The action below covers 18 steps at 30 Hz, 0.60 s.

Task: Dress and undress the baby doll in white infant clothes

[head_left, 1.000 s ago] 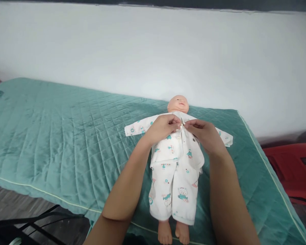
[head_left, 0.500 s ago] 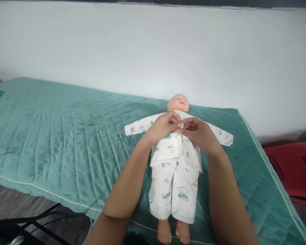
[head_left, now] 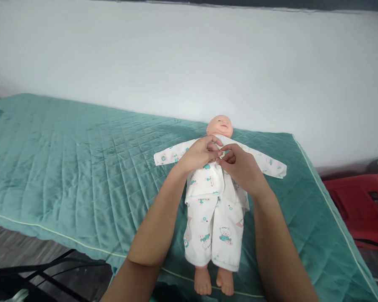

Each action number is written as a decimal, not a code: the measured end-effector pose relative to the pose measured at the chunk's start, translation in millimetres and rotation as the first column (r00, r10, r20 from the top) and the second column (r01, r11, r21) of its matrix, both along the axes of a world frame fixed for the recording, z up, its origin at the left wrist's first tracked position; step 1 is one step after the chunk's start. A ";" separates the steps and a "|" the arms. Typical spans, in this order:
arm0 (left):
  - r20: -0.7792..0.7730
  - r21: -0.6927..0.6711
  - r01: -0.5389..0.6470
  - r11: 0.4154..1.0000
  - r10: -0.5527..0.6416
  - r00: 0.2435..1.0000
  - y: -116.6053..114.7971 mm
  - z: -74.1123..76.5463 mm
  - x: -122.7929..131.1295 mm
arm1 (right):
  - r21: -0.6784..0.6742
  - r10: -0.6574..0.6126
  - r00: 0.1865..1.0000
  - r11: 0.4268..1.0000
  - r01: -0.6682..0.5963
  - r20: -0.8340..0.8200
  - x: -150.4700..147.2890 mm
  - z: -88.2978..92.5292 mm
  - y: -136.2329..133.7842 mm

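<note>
A baby doll (head_left: 220, 126) lies on its back, arms spread, in a white long-sleeved shirt (head_left: 204, 183) and matching white trousers (head_left: 198, 235) printed with small animals. Over the chest, my left hand (head_left: 204, 152) pinches the shirt's front edge between thumb and fingers. From the other side my right hand (head_left: 239, 161) grips the same front opening, its fingertips almost meeting the left ones. A small pale button or fastener shows between the fingertips, partly hidden. Below the hands the shirt front hangs slightly apart. The doll's bare feet (head_left: 203, 280) stick out of the trouser legs.
A green quilted cover (head_left: 82, 167) spreads under the doll, reaching far to the left. Behind it stands a white wall (head_left: 176, 58). To the right is a red plastic chair or stool (head_left: 359, 205). Black metal bars (head_left: 44, 266) show at the lower left.
My right hand has shifted slightly left, its fingertips closer to the left hand's. The fingers have moved a little at the shirt's fastener, and the view has shifted slightly.
</note>
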<state>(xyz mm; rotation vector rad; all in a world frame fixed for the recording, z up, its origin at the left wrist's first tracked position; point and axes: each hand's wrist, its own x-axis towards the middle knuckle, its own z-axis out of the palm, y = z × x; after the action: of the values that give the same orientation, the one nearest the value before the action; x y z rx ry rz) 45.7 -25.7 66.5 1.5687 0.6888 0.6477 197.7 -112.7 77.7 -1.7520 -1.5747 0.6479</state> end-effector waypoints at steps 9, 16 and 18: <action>-0.184 0.250 -0.008 0.968 0.055 0.981 -5.9 6.3 -3.0 | 0.084 -0.121 0.992 0.990 0.117 0.035 -4.4 -9.8 -22.6; -0.240 0.259 0.117 0.959 -0.053 0.969 -17.3 19.8 -12.1 | 0.047 -0.163 0.986 0.986 0.161 0.035 -2.5 -7.6 -42.0; -0.323 0.257 0.214 0.942 -0.125 0.938 -20.5 27.3 -15.4 | 0.006 -0.175 0.979 0.984 0.177 -0.103 1.0 -7.2 -40.5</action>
<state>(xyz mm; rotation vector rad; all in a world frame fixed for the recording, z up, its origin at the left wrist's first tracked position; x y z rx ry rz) 30.3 -46.2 93.8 2.0045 0.6935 0.3907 198.7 -153.2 70.5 -1.7937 -1.3348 0.6268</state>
